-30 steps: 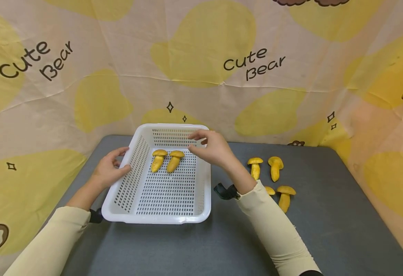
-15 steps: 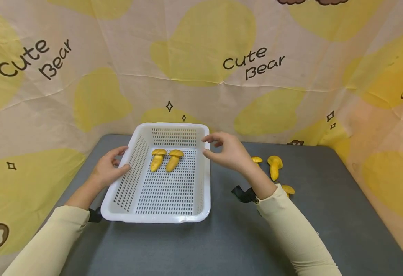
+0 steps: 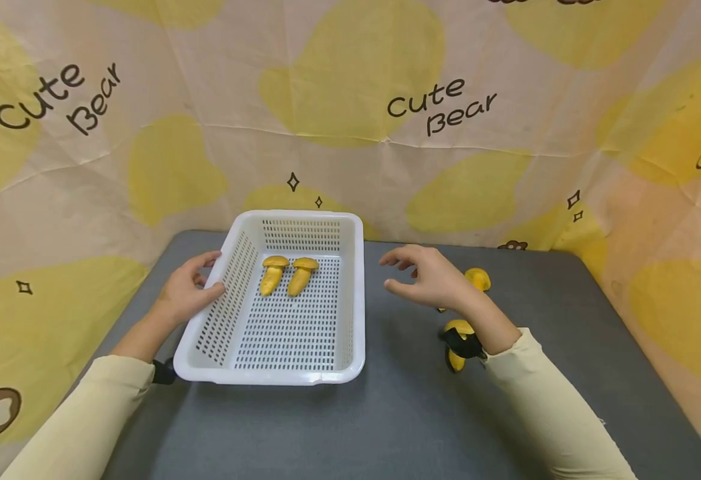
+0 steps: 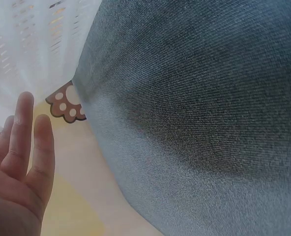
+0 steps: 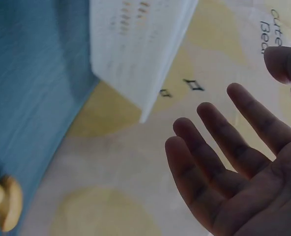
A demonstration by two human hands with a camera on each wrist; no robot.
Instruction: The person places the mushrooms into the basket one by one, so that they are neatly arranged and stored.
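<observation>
A white perforated plastic basket (image 3: pixel 302 378) stands on the left part of the table, with two yellow mushrooms (image 3: pixel 273 277) side by side on its floor. My left hand (image 3: pixel 187 290) holds the basket's left rim, thumb over the edge and fingers along the outside. In the left wrist view those fingers (image 4: pixel 19 132) extend beside the wall. To the right of the basket my right hand (image 3: pixel 434 280) hovers with nothing in it, fingers loosely bent and spread. Beneath its forearm lie more yellow mushrooms (image 3: pixel 478 279), partly hidden; one mushroom (image 5: pixel 8 204) shows in the right wrist view.
The grey tabletop (image 3: pixel 302 433) reaches back to a patterned cloth backdrop (image 3: pixel 338 100) with yellow patches and lettering. Dark straps (image 3: pixel 463 343) sit at both wrists. The basket's far end is close to the backdrop.
My right hand has moved from over the basket out to the right, toward the mushrooms on the table, now covering some. The left hand, basket and its two mushrooms stay in place.
</observation>
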